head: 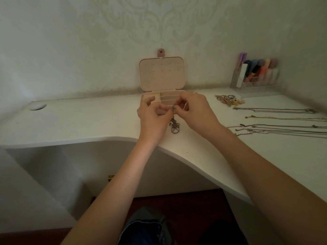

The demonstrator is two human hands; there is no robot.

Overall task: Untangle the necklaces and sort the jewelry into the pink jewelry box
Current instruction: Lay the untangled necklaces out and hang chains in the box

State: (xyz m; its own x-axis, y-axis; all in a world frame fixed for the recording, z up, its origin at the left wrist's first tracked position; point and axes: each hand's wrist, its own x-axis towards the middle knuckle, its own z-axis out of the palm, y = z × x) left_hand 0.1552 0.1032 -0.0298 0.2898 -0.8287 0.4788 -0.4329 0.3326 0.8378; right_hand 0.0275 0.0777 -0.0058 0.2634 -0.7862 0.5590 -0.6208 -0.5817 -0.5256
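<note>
Tangled metal necklace (174, 125) pinched between both hands, left (153, 116) and right (195, 110).

Home dressing corner: damask wallpaper (159, 20), makeup organizer (256, 75), white desk (88, 121).

box (161, 77): on the desk (79, 119), back centre, lid open and upright toward the wall (70, 41)
hands: left hand (153, 117) at 9 o'clock of right hand (192, 110), fingertips meeting just before the box
chain (174, 126): hangs from the fingers, at 6 o'clock of the box, its lower end on the desk
trinkets (230, 100): on the desk at 3 o'clock of the box
necklaces (283, 124): in rows at 5 o'clock of the trinkets
organizer (256, 75): at 12 o'clock of the trinkets, by the wall
hole (37, 106): in the desk, at 9 o'clock of the box
</note>
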